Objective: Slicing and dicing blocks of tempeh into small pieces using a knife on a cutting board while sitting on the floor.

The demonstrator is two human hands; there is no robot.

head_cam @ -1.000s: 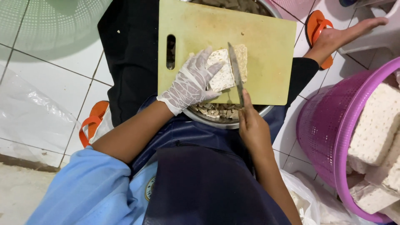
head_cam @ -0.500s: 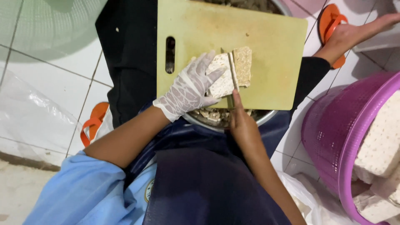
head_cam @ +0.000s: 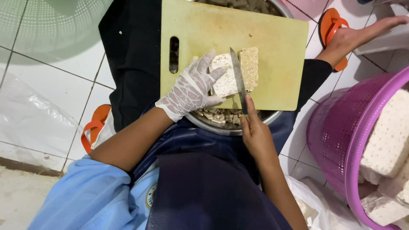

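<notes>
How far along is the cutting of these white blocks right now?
Done: cut pieces fill the metal bowl under the cutting board. In hand: the gloved left hand steadies a block while the right hand runs the knife through it. Left: whole blocks wait in the purple basket.

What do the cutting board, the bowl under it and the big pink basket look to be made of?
Cutting board: likely plastic, matte yellow-green, scuffed, with a moulded handle slot. Bowl: metal, probably stainless steel, going by its shiny grey rim. Pink basket: plastic, glossy, its wall perforated with rows of small holes.
</notes>
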